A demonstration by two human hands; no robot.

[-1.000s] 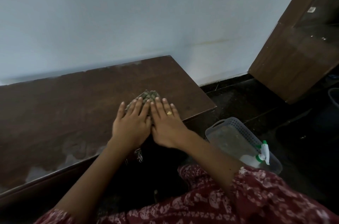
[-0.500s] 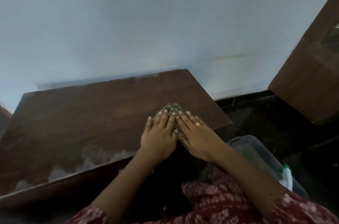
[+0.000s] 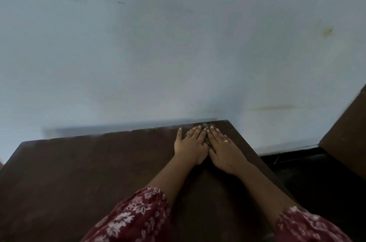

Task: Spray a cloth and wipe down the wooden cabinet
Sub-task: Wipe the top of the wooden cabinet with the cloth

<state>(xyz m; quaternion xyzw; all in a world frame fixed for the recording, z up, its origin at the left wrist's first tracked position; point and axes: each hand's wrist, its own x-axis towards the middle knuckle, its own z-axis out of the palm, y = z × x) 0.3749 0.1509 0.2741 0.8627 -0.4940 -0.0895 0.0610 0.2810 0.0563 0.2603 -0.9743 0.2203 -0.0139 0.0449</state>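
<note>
- Head view: pale blue wall [image 3: 178, 43], brownish smudges at 2 and 4 o'clock of frame.
- Wooden cabinet [image 3: 79, 172]: dark brown top, fills the lower frame, far edge against the wall.
- Cloth [image 3: 205, 127]: greenish, on the cabinet top near its 1 o'clock corner, mostly covered by both hands.
- Left hand [image 3: 191, 144]: flat, fingers straight, pressing on the cloth.
- Right hand [image 3: 223, 147]: flat, fingers straight, pressing on the cloth, touching the left hand; gold ring [image 3: 226, 140] on one finger.
- Sleeves [image 3: 136, 216]: maroon, white floral print, 6 o'clock.
- Floor [image 3: 316, 172]: dark, 4 o'clock.
- Brown wooden panel [image 3: 348, 132]: 3 o'clock edge.
</note>
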